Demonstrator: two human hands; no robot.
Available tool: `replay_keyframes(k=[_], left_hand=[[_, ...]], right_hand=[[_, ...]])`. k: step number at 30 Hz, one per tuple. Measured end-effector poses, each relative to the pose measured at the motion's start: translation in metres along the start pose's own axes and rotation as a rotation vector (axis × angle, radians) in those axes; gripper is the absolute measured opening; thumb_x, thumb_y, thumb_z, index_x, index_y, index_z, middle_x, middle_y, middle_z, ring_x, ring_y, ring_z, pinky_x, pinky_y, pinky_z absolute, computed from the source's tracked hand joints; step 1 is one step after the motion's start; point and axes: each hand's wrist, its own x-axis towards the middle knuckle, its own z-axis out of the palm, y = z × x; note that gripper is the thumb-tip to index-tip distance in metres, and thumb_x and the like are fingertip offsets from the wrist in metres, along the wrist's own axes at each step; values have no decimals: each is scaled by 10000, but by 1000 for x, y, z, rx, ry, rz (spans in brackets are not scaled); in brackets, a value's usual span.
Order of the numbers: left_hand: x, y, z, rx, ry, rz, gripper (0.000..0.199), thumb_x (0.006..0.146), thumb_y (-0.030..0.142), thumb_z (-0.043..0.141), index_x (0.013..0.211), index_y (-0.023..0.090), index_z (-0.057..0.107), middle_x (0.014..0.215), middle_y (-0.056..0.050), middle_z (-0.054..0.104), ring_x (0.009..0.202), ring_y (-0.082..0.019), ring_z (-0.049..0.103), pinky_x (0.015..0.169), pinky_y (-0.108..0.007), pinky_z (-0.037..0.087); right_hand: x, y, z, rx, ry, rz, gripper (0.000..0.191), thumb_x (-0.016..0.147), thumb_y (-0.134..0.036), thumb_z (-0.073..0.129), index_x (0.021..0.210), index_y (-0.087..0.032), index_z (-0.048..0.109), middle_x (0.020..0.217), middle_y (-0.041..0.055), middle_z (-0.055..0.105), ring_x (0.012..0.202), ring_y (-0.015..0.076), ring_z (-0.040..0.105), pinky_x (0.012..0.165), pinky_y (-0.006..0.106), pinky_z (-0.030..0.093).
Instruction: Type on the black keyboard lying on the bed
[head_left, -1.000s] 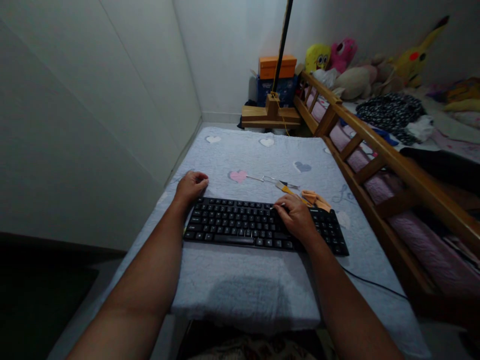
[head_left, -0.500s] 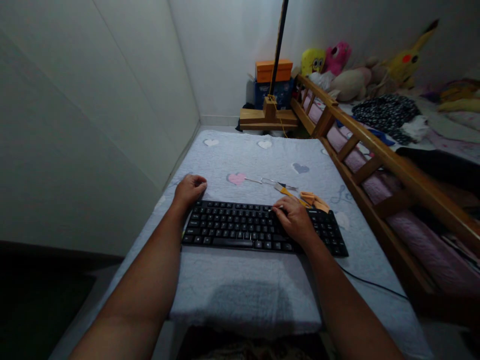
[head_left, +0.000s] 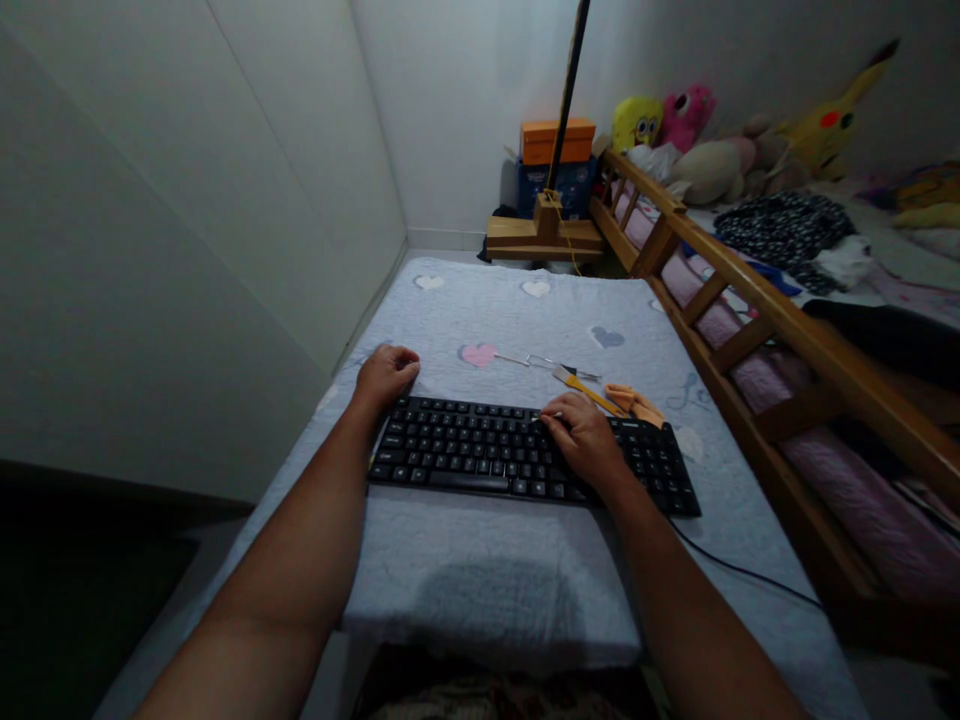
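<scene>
A black computer keyboard (head_left: 457, 445) lies lengthwise across the cloth-covered table. My left hand (head_left: 386, 376) rests at its far left corner, the fingers loosely curled with a small gap to the thumb and nothing seen in them. Over the right part of the keyboard, my right hand (head_left: 581, 432) pinches a thin stick with a white tip, which looks like a cotton swab (head_left: 535, 418); most of it is hidden by the fingers. Beyond the keyboard lie another thin swab-like stick (head_left: 511, 359), a yellow-handled brush (head_left: 589, 388), slim metal tweezers (head_left: 546, 361) and a folded orange cloth (head_left: 636, 404).
The table carries a pale blue cloth (head_left: 495, 310) with heart patterns. A black cable (head_left: 742, 572) runs from the keyboard to the right. Along the right side stands a wooden bed rail (head_left: 780, 310). Behind the table are a wooden stand (head_left: 546, 238) and an orange box (head_left: 559, 141).
The view has shifted slightly, so everything sits a little further right. My right hand stays over the same part of the keyboard, the white tip still at its fingers. My left hand keeps its place.
</scene>
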Motion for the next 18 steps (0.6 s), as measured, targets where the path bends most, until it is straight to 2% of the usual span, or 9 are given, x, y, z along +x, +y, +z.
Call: replay_keyframes(k=[18], left_hand=[[1, 2, -1, 30, 0, -2, 279, 802, 335, 605, 985, 188, 756, 1028, -78, 647, 908, -205, 617, 889, -342, 505]], right_hand=[[-2, 4, -7, -40, 63, 3, 178, 907, -187, 561, 771, -201, 674, 828, 70, 688, 861, 240, 622, 826, 381, 474]])
